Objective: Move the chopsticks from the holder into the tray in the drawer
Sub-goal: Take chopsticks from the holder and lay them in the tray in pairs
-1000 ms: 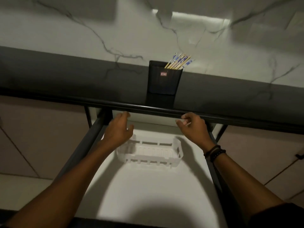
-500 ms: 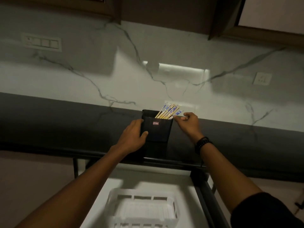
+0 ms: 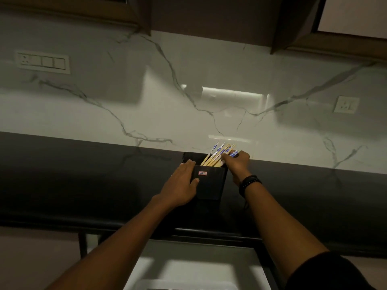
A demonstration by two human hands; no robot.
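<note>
A black rectangular holder (image 3: pixel 211 185) stands on the dark countertop against the marble wall. Several wooden chopsticks (image 3: pixel 215 155) with blue-and-white tops lean to the right out of it. My left hand (image 3: pixel 182 183) grips the holder's left side, thumb on its front face. My right hand (image 3: pixel 237 161) reaches in from the right, and its fingers close around the chopsticks' upper ends. Below, the open drawer (image 3: pixel 209 266) shows its white floor, and only the far rim of the white tray (image 3: pixel 184 284) appears at the bottom edge.
The dark countertop (image 3: pixel 83 185) runs the full width, its front edge above the drawer. A switch panel (image 3: pixel 44 62) and a socket (image 3: pixel 346 104) sit on the marble backsplash. Wall cabinets hang overhead.
Both hands rose from the drawer's edge to the holder. The left hand took hold of the holder, the right closed on the chopstick tops. The view tilted up, so the tray dropped almost out of frame.
</note>
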